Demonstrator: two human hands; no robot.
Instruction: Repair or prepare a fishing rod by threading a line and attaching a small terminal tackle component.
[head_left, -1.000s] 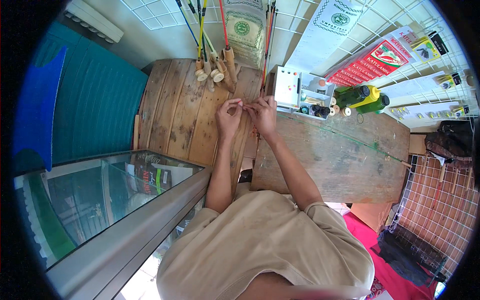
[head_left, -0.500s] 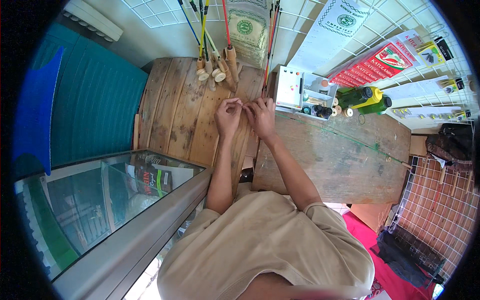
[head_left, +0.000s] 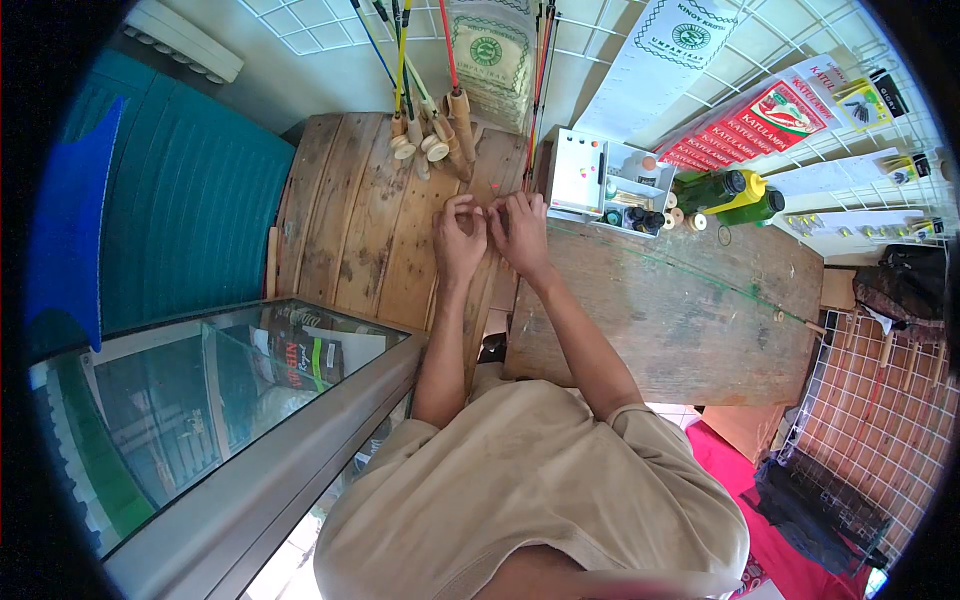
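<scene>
My left hand (head_left: 460,245) and my right hand (head_left: 521,236) are close together over the seam between two wooden tables. The fingers of both are bent and pinched, fingertips nearly meeting. Whatever they pinch is too small and hidden to name. A tiny red-orange speck (head_left: 495,186) shows just beyond the fingertips. Farther off, thin coloured fishing rods with wooden handles (head_left: 459,125) lean upright on the slatted table (head_left: 345,225). To the right of my right hand stands an open white box (head_left: 577,178) with small bottles in it.
A thin green rod (head_left: 700,272) lies across the right table (head_left: 620,330). Dark bottles and a yellow-capped bottle (head_left: 745,192) stand beyond it, near wooden spools (head_left: 697,222). A glass display case (head_left: 200,400) is at the near left, and a wire grid (head_left: 870,400) at the right.
My left hand has shifted slightly right and turned a little. The fingertips of both hands remain close together, and the red-orange speck now shows beyond them.
</scene>
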